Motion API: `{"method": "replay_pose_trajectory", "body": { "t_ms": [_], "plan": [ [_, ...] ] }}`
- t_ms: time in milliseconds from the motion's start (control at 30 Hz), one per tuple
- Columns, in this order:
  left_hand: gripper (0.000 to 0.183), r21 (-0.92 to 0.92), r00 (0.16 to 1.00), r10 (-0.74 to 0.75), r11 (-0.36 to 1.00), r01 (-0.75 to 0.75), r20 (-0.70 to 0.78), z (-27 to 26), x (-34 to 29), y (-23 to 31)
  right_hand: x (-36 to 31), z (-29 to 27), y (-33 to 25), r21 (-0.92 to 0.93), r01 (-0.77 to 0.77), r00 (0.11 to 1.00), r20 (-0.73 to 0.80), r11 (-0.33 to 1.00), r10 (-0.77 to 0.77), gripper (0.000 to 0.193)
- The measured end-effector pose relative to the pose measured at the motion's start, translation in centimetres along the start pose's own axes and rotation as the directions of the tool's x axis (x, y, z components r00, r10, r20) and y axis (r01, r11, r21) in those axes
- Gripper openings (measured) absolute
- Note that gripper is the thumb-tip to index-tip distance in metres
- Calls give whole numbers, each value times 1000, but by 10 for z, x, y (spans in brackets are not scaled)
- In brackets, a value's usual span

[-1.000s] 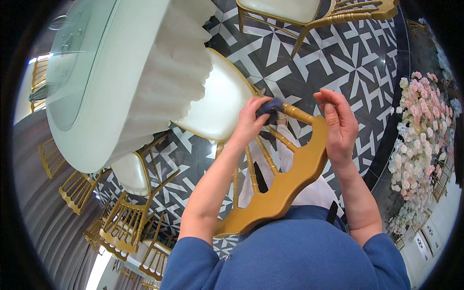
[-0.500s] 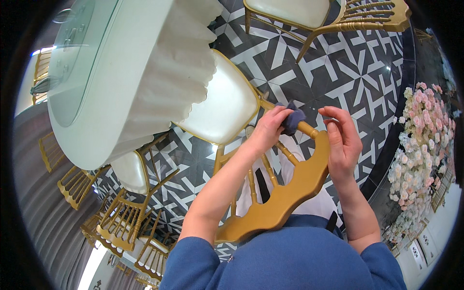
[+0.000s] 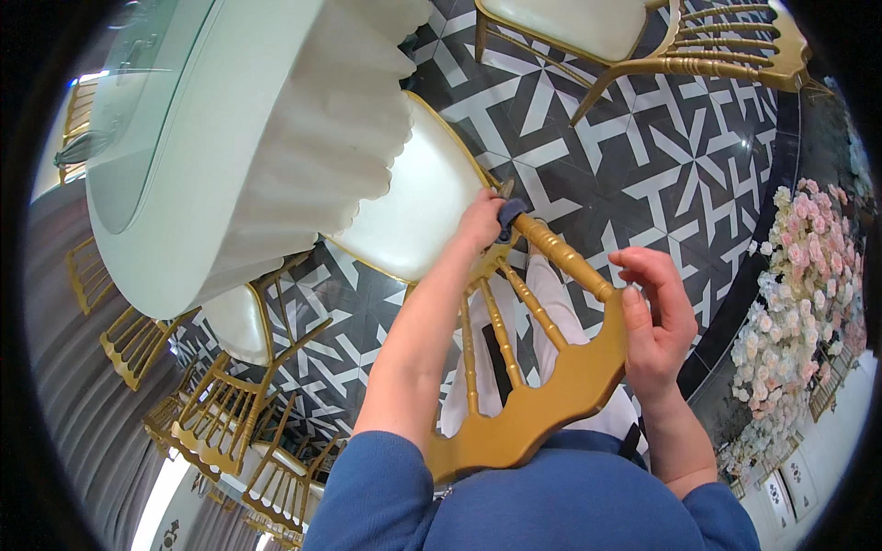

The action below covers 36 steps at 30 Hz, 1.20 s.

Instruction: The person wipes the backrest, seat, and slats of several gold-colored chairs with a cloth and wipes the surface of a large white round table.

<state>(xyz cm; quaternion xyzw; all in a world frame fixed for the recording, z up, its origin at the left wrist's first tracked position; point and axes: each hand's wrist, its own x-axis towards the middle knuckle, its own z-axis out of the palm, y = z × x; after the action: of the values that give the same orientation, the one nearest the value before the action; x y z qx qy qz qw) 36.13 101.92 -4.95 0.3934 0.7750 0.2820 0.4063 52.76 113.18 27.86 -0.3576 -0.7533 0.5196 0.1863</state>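
Left grip (image 3: 481,220) is narrow, closed on the dark blue cloth (image 3: 511,213), which bunches against the gold chair's side post (image 3: 570,257) at its low end, by the seat corner. Fingertips partly hidden, so I can't tell how far the cloth wraps underneath. Right grip (image 3: 660,317) holds nothing: fingers curled, gap to the thumb, just beside the outer end of the top rail (image 3: 542,413). Can't tell if the palm touches it.

Layout: white seat (image 3: 404,202) is just left of the left grip, its far part under the tablecloth (image 3: 312,138). Spindles (image 3: 503,335) run from near the left grip toward you and end in the top rail, which sits left of the right grip.

Step reads as wiping the post. I'd keep the cloth right round it, thumb opposing fingers, and roll the wrist at each turned ring so the grooves get contact. Pressure light and even; tuck loose folds in, they could snag. For the joint by the seat, press one fingertip through the cloth. Brace the rail with the right palm, since the chair may rock. Keep the cloth off the seat; it might mark.
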Motion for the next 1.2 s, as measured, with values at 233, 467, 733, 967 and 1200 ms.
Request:
{"method": "replay_pose_trajectory", "body": {
  "t_ms": [233, 467, 733, 967, 1200],
  "plan": [
    [42, -90, 951, -39, 996, 11, -308, -6, 37, 5, 0, 0, 2, 21, -12, 1000, 14, 1000, 12, 27],
    [44, 17, 984, -142, 989, 145, -105, 36, 33, -42, 1, 1, 1, 10, -25, 999, 43, 1000, 25, 26],
    [43, -168, 987, -156, 975, 146, -47, 20, -4, -20, 0, 4, -1, 32, -77, 997, 28, 996, 76, 24],
    [42, 136, 971, -117, 987, 90, 208, -12, -131, -29, -2, 5, -3, 31, -62, 998, 18, 998, 62, 21],
    [32, 423, 875, -388, 872, 247, 288, -57, -197, -93, -2, 6, -3, 34, -60, 998, 9, 998, 60, 21]
  ]
}}
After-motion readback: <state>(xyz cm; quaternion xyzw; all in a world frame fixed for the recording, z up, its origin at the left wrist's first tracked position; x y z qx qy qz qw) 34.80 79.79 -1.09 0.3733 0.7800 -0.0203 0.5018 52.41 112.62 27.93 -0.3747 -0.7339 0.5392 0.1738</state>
